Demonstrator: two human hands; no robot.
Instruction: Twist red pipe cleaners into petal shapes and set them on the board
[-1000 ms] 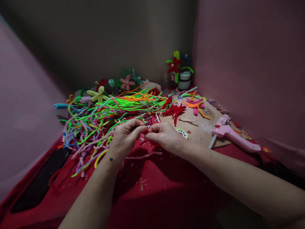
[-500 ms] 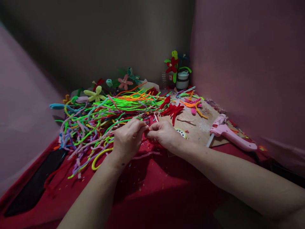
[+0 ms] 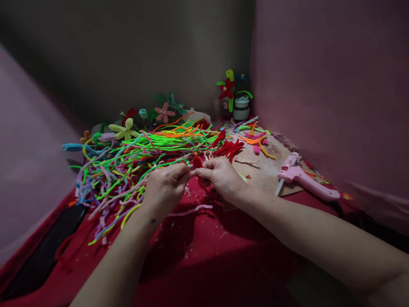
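Near the middle of the red cloth my two hands meet, fingertips almost touching. My right hand (image 3: pixel 222 177) pinches a red pipe cleaner (image 3: pixel 197 162), whose rounded fuzzy loop stands up beside the fingertips. My left hand (image 3: pixel 168 183) is closed, with thumb and forefinger pinched at the right hand's fingertips; whatever lies in that pinch is too small to make out. Just beyond the right hand lie several red pipe cleaner pieces (image 3: pixel 228 149). A loose pink pipe cleaner (image 3: pixel 194 209) rests on the cloth below the hands.
A large heap of coloured pipe cleaners (image 3: pixel 172 140) spreads behind and left. On the right, a pink glue gun (image 3: pixel 298 177) lies across a stained board (image 3: pixel 268 170). Pipe cleaner flowers (image 3: pixel 126 129) and a lidded cup (image 3: pixel 241 108) stand at the back. A dark flat object (image 3: pixel 44 251) lies left.
My hands have shifted slightly apart, the left one moving left and down. The red loop now shows above the right fingertips. The whole view has shifted a little.
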